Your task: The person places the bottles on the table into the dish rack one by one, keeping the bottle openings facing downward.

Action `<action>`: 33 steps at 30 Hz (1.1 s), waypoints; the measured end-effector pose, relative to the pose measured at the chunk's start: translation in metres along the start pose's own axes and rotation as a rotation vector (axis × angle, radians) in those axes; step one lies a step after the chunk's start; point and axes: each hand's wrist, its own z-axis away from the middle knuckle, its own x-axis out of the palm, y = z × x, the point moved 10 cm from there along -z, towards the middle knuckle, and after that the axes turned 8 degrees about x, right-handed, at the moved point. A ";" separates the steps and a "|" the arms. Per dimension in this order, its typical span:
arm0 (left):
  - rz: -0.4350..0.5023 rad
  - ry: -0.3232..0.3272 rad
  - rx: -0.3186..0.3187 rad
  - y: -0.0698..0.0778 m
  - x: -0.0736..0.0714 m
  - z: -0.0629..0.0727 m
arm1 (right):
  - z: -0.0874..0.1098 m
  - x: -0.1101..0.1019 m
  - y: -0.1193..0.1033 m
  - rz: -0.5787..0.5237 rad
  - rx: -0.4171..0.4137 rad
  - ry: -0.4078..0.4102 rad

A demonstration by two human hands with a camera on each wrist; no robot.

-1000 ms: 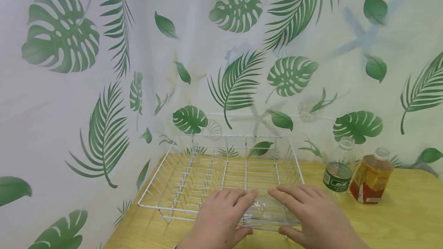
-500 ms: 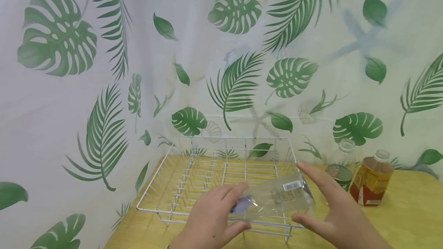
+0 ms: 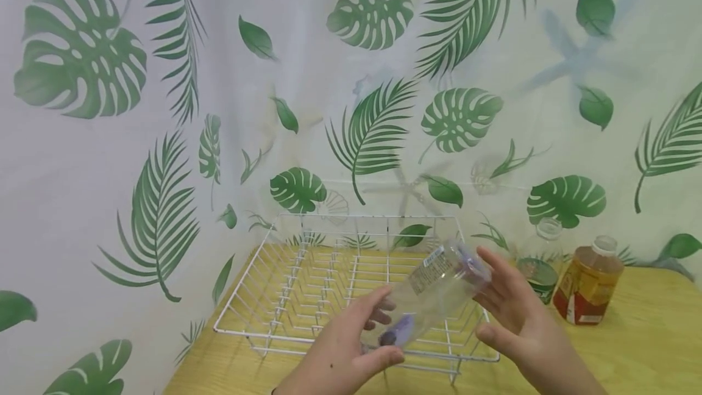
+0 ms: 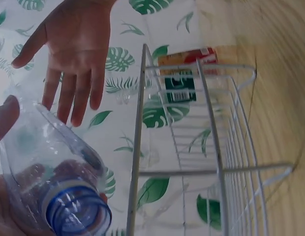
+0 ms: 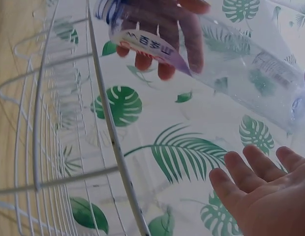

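My left hand [image 3: 351, 343] holds a clear plastic bottle [image 3: 425, 291] near its neck, above the front part of the white wire dish rack [image 3: 285, 334]. The bottle is tilted, base up to the right, with a barcode label and lavender patches. In the left wrist view its blue-tinted, uncapped mouth [image 4: 78, 211] faces the camera. My right hand [image 3: 521, 319] is beside the base with fingers extended; in the right wrist view a gap shows between those fingers [image 5: 251, 169] and the bottle. The palm of the right hand [image 4: 78, 39] also shows in the left wrist view.
Two uncapped bottles stand right of the rack on the wooden table [image 3: 647, 346]: a clear one with a green label [image 3: 540, 276], partly behind my right hand, and one with a red and yellow label [image 3: 589, 282]. A leaf-printed curtain [image 3: 307, 139] hangs behind and left.
The bottle has been lifted from the rack's front and turned from lying level to a steep tilt. My right hand has moved off it to the right, while my left hand keeps its hold.
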 end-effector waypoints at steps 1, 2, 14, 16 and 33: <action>0.084 0.000 -0.015 -0.001 0.002 0.000 | 0.000 0.002 0.000 -0.053 -0.002 -0.022; 0.163 0.002 -0.029 -0.003 0.004 -0.001 | 0.000 0.004 0.001 -0.101 0.002 -0.039; 0.483 -0.130 0.052 -0.001 0.041 -0.001 | 0.000 0.021 -0.008 -0.410 -0.094 -0.081; 0.436 -0.146 0.090 0.002 0.046 -0.002 | -0.001 0.023 -0.009 -0.397 -0.087 -0.066; 0.253 -0.227 0.176 0.006 0.062 -0.003 | 0.001 0.044 -0.024 -0.488 -0.228 -0.205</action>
